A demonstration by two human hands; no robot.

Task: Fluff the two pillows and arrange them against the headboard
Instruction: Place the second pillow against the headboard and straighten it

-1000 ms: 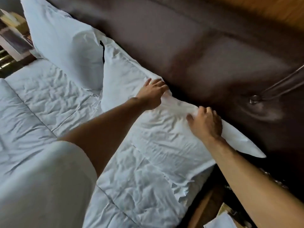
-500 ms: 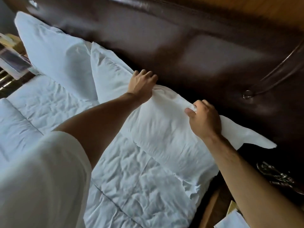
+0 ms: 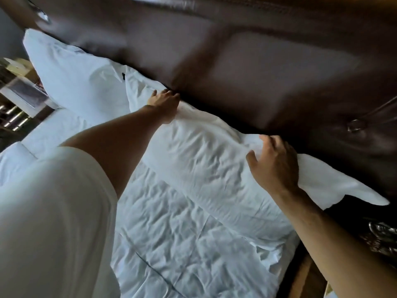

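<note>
The near white pillow point(image 3: 204, 162) lies lengthwise along the dark brown leather headboard point(image 3: 257, 61), its loose case end trailing off to the right. My left hand point(image 3: 165, 104) grips the pillow's top edge at its left end, fingers reaching into the gap at the headboard. My right hand point(image 3: 275, 164) holds the top edge further right, with fabric bunched between thumb and arched fingers. The far white pillow point(image 3: 71, 72) leans upright against the headboard at the left, its edge touching the near pillow.
A wrinkled white sheet point(image 3: 182, 244) covers the mattress below the pillows. A bedside stand point(image 3: 23, 93) with a flat object is at the far left. Dark floor and an ornate metal object point(image 3: 382, 239) lie off the bed's right edge. My white sleeve point(image 3: 53, 222) fills the lower left.
Both hands have carried the near pillow's top edge up against the headboard. The pillow looks fuller and lies straighter along it. My hands are now further apart.
</note>
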